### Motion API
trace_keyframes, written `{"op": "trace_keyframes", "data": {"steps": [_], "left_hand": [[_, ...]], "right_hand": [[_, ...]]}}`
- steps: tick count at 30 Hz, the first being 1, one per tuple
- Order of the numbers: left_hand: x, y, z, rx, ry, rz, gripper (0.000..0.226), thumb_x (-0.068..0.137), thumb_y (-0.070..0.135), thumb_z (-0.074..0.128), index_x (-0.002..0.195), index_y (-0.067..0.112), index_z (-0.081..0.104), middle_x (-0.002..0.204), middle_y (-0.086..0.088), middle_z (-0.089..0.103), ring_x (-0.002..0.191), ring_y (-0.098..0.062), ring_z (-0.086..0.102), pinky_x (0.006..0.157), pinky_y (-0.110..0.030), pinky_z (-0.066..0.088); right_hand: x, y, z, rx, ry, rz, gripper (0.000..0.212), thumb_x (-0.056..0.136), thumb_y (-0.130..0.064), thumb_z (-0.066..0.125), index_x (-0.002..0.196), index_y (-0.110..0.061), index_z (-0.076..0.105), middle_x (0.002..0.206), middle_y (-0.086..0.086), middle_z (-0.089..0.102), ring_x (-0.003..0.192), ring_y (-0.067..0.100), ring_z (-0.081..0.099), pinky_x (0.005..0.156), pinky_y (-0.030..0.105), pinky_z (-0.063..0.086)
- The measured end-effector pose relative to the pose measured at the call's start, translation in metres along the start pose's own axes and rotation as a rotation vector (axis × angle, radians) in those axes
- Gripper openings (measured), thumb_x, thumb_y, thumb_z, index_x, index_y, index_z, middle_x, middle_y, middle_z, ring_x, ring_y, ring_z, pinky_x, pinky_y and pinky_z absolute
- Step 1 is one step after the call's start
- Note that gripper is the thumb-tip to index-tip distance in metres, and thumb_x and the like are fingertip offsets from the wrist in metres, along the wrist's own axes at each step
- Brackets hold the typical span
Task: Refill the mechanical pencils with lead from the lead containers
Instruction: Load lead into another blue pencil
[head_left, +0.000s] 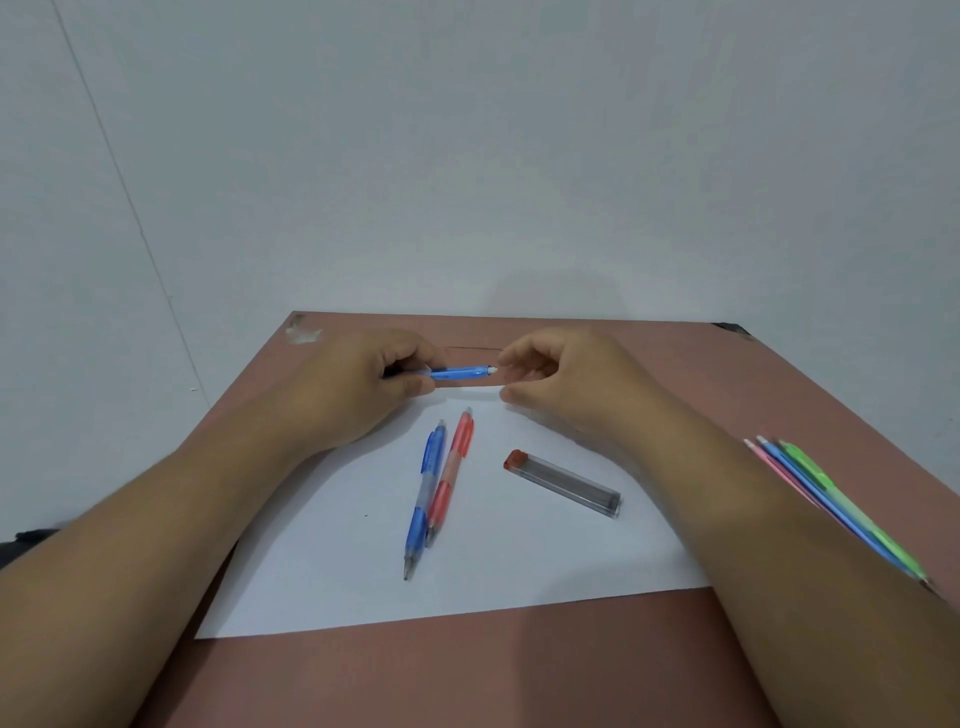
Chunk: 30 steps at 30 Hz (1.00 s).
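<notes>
a person's two bare hands work near the far edge of a reddish-brown surface (519, 675), above the far edge of a white sheet of paper (337, 571). the left hand (358, 384) has its grip pinched around a blue mechanical pencil (460, 372) held level, its white eraser end pointing at the right hand (566, 379). the right hand's fingertips are curled close together just beside that end; whether they pinch a cap or a lead cannot be told. on the paper lie a second blue pencil (423, 499) and a red pencil (449, 475), touching side by side, and near them a clear lead container (563, 483) with a red cap. more pencils (831, 509) lie by the right edge under the right forearm. likely risks: a thin lead snapping if fed at an angle, a small cap dropped and rolling away, or the forearm sweeping the pencils off the right edge.
</notes>
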<state>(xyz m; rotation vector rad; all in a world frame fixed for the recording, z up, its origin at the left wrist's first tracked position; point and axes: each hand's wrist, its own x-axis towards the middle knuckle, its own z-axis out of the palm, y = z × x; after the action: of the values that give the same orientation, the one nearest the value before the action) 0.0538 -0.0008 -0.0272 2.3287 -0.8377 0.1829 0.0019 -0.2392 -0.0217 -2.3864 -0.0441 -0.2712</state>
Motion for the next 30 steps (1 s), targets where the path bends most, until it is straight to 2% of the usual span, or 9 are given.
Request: {"op": "trace_keyframes", "data": {"steps": [3, 8, 15, 19, 22, 26, 30], "left_hand": [[0.0, 0.0, 0.001, -0.027, 0.014, 0.0, 0.017, 0.097, 0.019, 0.066, 0.102, 0.033, 0.073, 0.085, 0.009, 0.068, 0.075, -0.002, 0.055, 0.064, -0.006, 0.039], [-0.001, 0.004, 0.0, -0.023, 0.05, 0.029, 0.015, 0.095, 0.019, 0.069, 0.099, 0.033, 0.074, 0.083, 0.011, 0.068, 0.073, 0.001, 0.055, 0.064, -0.005, 0.038], [-0.001, 0.003, 0.002, -0.013, 0.07, 0.025, 0.015, 0.095, 0.02, 0.07, 0.104, 0.029, 0.076, 0.086, 0.01, 0.07, 0.072, -0.002, 0.055, 0.063, -0.007, 0.039], [0.0, 0.004, 0.003, -0.008, 0.056, 0.013, 0.016, 0.095, 0.023, 0.069, 0.106, 0.032, 0.076, 0.086, 0.011, 0.07, 0.071, -0.003, 0.055, 0.062, -0.008, 0.04], [-0.001, 0.005, 0.002, -0.032, 0.05, 0.004, 0.018, 0.095, 0.021, 0.069, 0.1, 0.037, 0.074, 0.082, 0.009, 0.068, 0.069, -0.002, 0.053, 0.061, -0.007, 0.039], [-0.003, 0.011, 0.0, -0.014, 0.075, 0.025, 0.016, 0.095, 0.019, 0.069, 0.102, 0.03, 0.076, 0.081, 0.008, 0.068, 0.068, 0.001, 0.052, 0.061, -0.006, 0.038], [-0.004, 0.011, 0.0, -0.011, 0.08, 0.034, 0.016, 0.095, 0.02, 0.069, 0.103, 0.031, 0.077, 0.084, 0.005, 0.07, 0.07, -0.004, 0.053, 0.061, -0.006, 0.039]], "right_hand": [[-0.003, -0.005, 0.001, 0.057, 0.036, -0.053, 0.005, 0.084, -0.027, 0.082, 0.086, -0.031, 0.078, 0.064, -0.027, 0.062, 0.058, -0.008, 0.052, 0.054, 0.006, 0.038], [-0.003, -0.008, 0.003, 0.08, 0.09, -0.081, 0.008, 0.089, -0.025, 0.076, 0.085, -0.032, 0.079, 0.079, -0.015, 0.071, 0.069, -0.001, 0.06, 0.065, 0.014, 0.047], [-0.002, -0.009, 0.002, 0.069, 0.092, -0.079, 0.012, 0.093, -0.022, 0.07, 0.084, -0.027, 0.076, 0.077, -0.014, 0.07, 0.063, -0.007, 0.054, 0.056, 0.004, 0.038], [-0.001, -0.008, 0.001, 0.044, 0.11, -0.065, 0.014, 0.095, -0.022, 0.067, 0.084, -0.025, 0.074, 0.084, -0.008, 0.073, 0.064, 0.001, 0.054, 0.055, 0.006, 0.038], [-0.001, -0.008, -0.001, 0.052, 0.095, -0.062, 0.012, 0.095, -0.023, 0.067, 0.085, -0.025, 0.074, 0.084, -0.007, 0.073, 0.059, -0.001, 0.05, 0.057, 0.011, 0.039], [-0.003, -0.009, 0.0, 0.069, 0.088, -0.044, 0.007, 0.092, -0.026, 0.073, 0.086, -0.028, 0.075, 0.081, -0.011, 0.071, 0.062, -0.004, 0.054, 0.059, 0.01, 0.04], [-0.003, -0.009, 0.001, 0.071, 0.115, -0.052, 0.007, 0.091, -0.027, 0.073, 0.084, -0.028, 0.074, 0.081, -0.011, 0.072, 0.068, -0.001, 0.057, 0.063, 0.015, 0.044]]}}
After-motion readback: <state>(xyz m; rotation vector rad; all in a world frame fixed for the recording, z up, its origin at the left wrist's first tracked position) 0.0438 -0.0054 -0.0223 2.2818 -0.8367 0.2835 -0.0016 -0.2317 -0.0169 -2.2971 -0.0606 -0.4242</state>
